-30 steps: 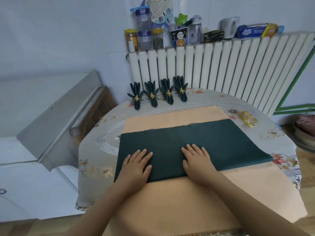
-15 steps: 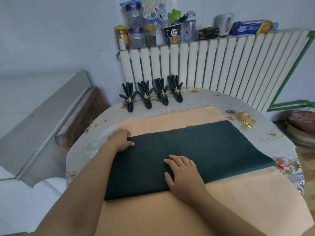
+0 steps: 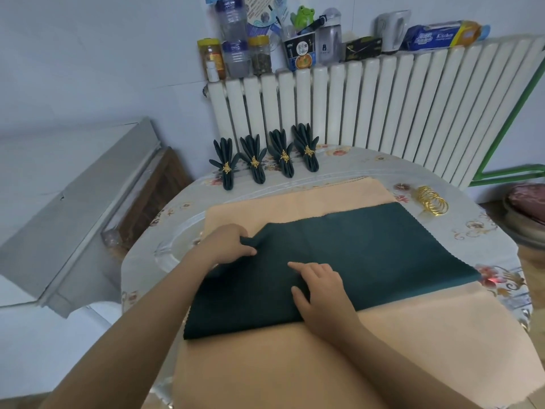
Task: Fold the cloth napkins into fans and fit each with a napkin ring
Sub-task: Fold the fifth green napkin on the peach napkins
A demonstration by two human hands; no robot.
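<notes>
Dark green napkin (image 3: 354,255) lies folded in a long strip across the peach cloth (image 3: 295,364) in front of you, on the round table (image 3: 486,237). Your left hand (image 3: 227,246) pinches the strip's far-left corner, fingers curled round the fabric, corner lifted and turned in toward the middle. Your right hand (image 3: 321,293) lies flat on the napkin near its front edge, fingers loosely extended and pressing down, index pointing left.

Four finished fan napkins (image 3: 265,160) stand in a row at the table's far edge, each cinched with a gold ring, just in front of the white radiator (image 3: 383,113). Loose gold napkin rings (image 3: 432,200) sit in a pile at the far right of the table, just beyond the napkin's right corner. Jars, bottles and boxes (image 3: 259,54) line the radiator top.
</notes>
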